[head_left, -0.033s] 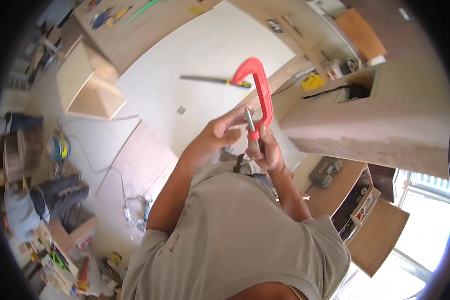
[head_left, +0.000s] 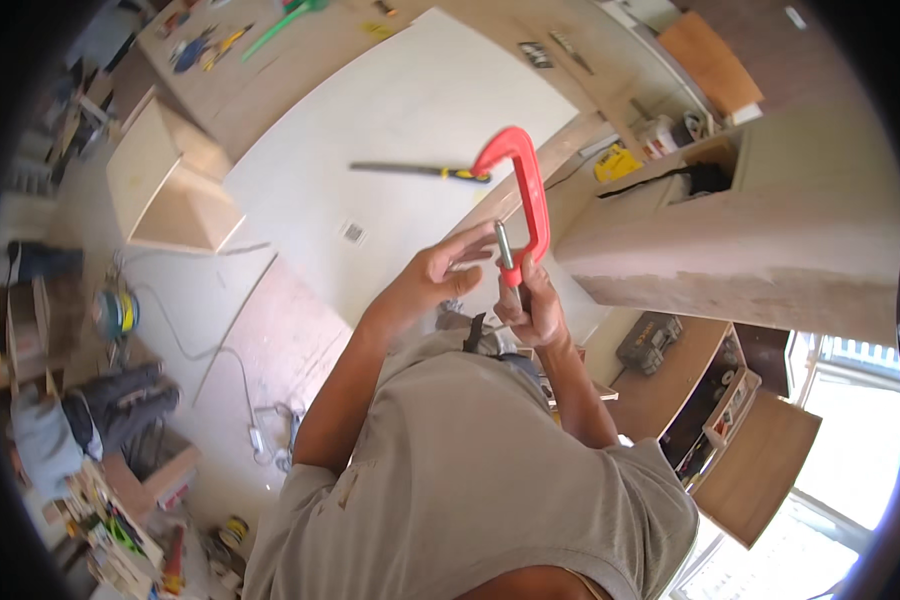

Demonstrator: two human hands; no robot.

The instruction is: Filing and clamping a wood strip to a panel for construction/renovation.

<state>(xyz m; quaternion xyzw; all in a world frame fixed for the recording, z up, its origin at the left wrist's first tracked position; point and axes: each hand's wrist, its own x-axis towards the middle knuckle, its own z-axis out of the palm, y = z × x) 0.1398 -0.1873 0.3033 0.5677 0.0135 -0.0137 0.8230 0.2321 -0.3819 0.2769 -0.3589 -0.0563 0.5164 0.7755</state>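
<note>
A red C-clamp [head_left: 536,205] stands upright in front of me, its curved jaw at the top and its steel screw [head_left: 503,245] at the lower end. My right hand [head_left: 536,308] is closed around the lower part, where the screw passes through the frame. Just left of the screw, my left hand [head_left: 438,272] is open, fingers spread and pointing toward it; whether a fingertip touches the screw I cannot tell. Beyond the clamp, a file [head_left: 400,170] with a black and yellow handle lies on a white board [head_left: 310,150], partly behind the clamp's jaw.
An open wooden box [head_left: 175,185] stands at the left. Pliers [head_left: 192,50] and other hand tools lie on the far bench. To the right are a large pale panel structure [head_left: 720,260] and a dark tool case [head_left: 648,340]. A cable [head_left: 185,355] crosses the floor at left.
The clamp sits slightly lower in the picture, and the background has shifted a little to the left. My right hand keeps its hold; my left hand stays open beside the screw.
</note>
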